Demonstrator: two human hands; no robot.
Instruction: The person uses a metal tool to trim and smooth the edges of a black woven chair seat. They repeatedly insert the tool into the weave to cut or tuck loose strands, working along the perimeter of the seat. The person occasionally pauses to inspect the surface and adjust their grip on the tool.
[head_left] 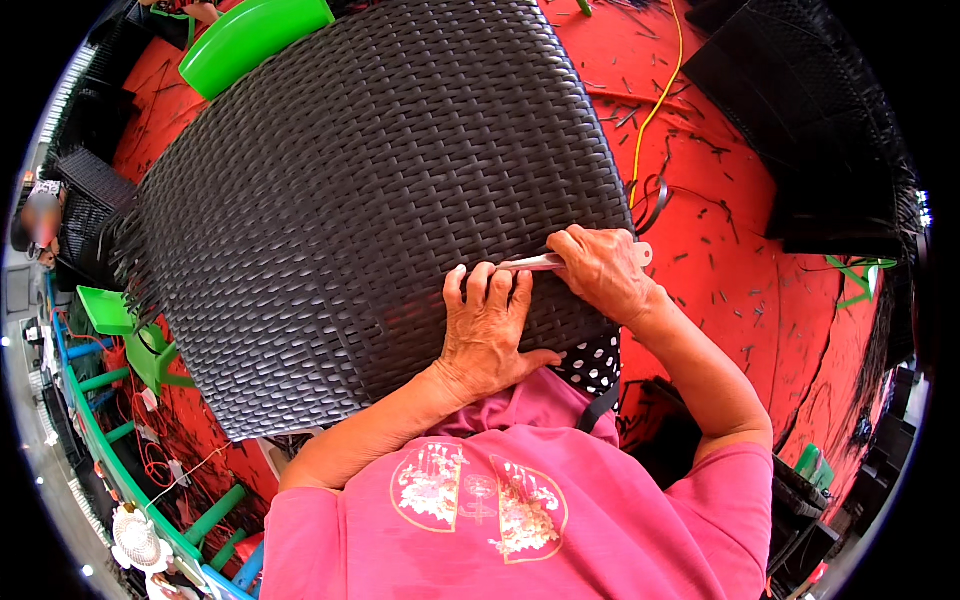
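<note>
A large black woven rattan panel (400, 170) lies in front of me, its near edge close to my body. My right hand (605, 270) is closed around a slim hand tool (535, 262) with a silvery front and a pale end with a hole in it. The tool's narrow tip points left and rests at the weave. My left hand (490, 325) lies on the panel with its fingers stretched out and its thumb out to the right. Its fingertips are beside the tool's tip. My fingers hide the middle of the tool, whose exact kind I cannot make out.
Dark scraps litter the red floor covering (720, 290), crossed by a yellow cord (655, 110). Green plastic chairs (250, 45) stand at the far left and left side. More black woven furniture (800, 120) is at the right. A white fan (140, 538) sits at the lower left.
</note>
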